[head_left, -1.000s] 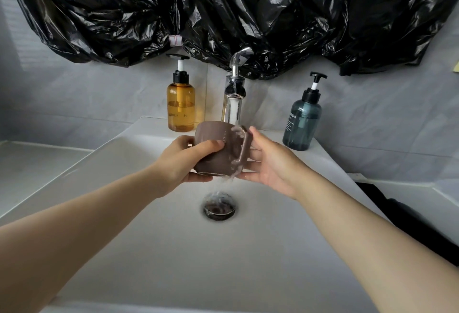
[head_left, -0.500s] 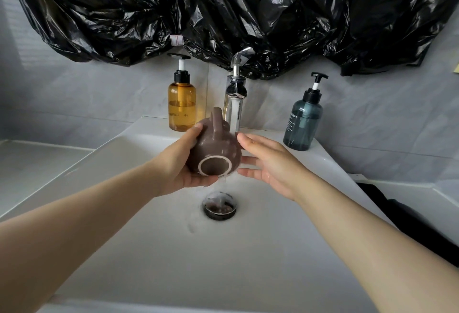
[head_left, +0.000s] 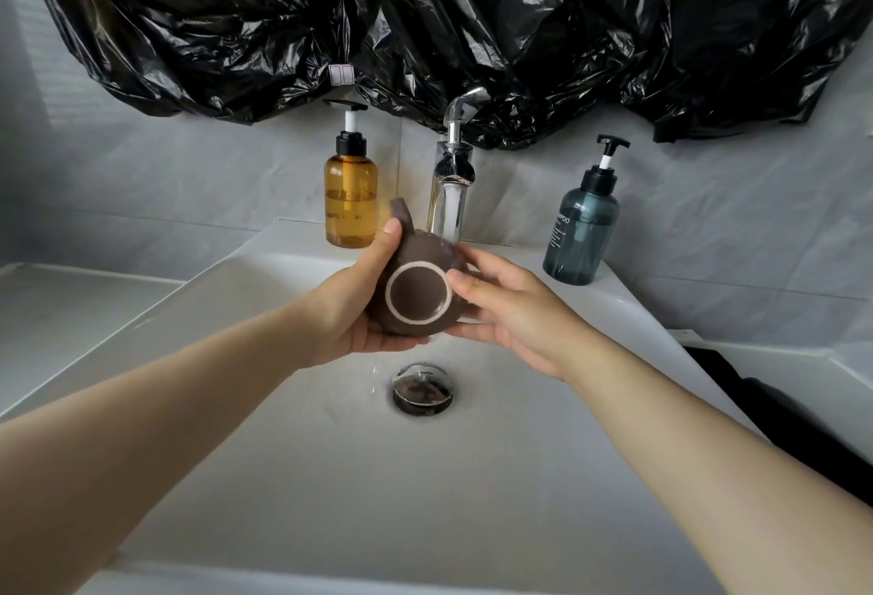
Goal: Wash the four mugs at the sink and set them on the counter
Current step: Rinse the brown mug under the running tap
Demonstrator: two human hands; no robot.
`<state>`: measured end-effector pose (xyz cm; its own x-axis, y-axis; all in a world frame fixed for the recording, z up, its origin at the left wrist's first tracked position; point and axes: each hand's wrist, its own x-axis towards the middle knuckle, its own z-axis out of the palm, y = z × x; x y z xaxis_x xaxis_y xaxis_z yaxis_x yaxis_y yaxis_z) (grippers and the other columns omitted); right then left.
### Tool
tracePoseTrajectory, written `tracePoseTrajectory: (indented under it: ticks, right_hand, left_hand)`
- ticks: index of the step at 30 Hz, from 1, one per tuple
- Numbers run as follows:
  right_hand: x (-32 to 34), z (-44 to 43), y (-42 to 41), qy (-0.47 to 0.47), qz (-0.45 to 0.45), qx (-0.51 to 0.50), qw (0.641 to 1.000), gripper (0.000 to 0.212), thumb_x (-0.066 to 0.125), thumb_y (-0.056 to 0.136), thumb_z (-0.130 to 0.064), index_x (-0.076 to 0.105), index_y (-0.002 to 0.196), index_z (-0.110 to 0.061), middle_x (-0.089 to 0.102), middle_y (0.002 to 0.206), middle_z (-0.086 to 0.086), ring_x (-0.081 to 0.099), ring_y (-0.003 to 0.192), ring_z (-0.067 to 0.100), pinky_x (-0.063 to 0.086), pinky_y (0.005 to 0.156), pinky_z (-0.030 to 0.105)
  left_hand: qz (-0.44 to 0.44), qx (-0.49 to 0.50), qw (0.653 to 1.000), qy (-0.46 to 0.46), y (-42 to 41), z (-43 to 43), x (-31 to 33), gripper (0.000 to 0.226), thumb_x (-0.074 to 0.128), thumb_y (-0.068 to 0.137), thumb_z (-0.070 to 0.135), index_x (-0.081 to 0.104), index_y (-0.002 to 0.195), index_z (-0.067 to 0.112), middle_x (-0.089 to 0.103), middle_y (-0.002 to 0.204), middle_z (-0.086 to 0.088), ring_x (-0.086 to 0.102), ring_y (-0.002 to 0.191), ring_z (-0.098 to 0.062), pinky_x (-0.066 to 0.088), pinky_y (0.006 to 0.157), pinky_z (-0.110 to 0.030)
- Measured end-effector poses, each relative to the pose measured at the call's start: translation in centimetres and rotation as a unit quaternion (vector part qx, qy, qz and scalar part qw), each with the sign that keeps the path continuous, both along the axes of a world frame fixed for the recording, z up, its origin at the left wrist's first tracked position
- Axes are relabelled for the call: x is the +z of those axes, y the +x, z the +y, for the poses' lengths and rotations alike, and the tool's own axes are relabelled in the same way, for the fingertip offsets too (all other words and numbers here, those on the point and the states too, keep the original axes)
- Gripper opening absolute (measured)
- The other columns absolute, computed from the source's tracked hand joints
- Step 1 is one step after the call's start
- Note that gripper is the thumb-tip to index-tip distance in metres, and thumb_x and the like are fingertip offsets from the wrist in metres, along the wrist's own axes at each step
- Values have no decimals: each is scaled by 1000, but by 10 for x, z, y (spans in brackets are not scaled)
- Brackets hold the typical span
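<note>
One brown glazed ceramic mug lies sideways above the white sink basin, under the chrome tap: base facing me, mouth away, handle up. My left hand grips it from below; my right hand lays straight fingers against its right side.

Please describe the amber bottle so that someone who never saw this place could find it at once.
Look at the white sink; a tap stands at its back rim. The amber bottle stands just left of the tap. Unlike the teal bottle right of the tap, it is clear orange-brown.
</note>
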<state>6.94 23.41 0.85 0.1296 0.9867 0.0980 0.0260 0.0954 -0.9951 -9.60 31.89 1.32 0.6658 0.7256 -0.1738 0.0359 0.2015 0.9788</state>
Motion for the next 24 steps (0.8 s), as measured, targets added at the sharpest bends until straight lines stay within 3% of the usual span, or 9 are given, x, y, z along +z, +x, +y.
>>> tracePoseTrajectory:
  ticks: [4,8,12,16,21,24]
  right_hand:
    - [1,0,2,-8,12,-34,999,34,51,100,-27,55,132,-17,62,128,18,68,104,34,57,89,38]
    - [3,1,5,-29,33,-66,997,27,51,99,-35,62,116,-17,67,119,13,70,100,32,60,83,33]
    - [2,2,7,-44,42,-91,994,37,51,99,-38,63,118,-9,66,121,19,70,101,31,61,80,33]
    - [3,1,9,-54,55,-74,994,34,52,100,-33,62,121,-9,66,122,21,70,102,33,60,82,35]
    - [6,1,5,-58,125,-11,990,30,51,99,-25,55,128,-16,62,127,9,69,92,31,56,90,43]
    - [7,0,4,-70,138,-7,988,27,45,100,-29,58,119,-14,63,122,4,65,93,30,55,90,43]
  left_hand:
    - [-21,6,1000,-12,-1,3,4,62,46,92,64,61,115,9,71,109,-21,74,87,-40,63,68,-36]
    - [-38,4,999,-30,0,3,5,52,44,102,46,54,124,1,62,121,-32,73,87,-41,63,69,-37]
    - [-22,-7,999,-41,0,3,4,51,46,102,43,52,122,-4,70,99,-34,75,82,-37,63,69,-35]
    - [-20,-2,999,-47,1,4,2,62,46,100,50,48,129,-4,68,108,-33,74,89,-40,63,73,-39]
    - [-33,13,998,-59,-2,6,2,64,45,90,69,58,120,14,68,116,-17,70,101,-40,57,84,-54]
    - [0,-14,1000,-17,-5,6,1,67,45,82,75,63,121,24,72,118,-9,71,104,-34,56,88,-57]
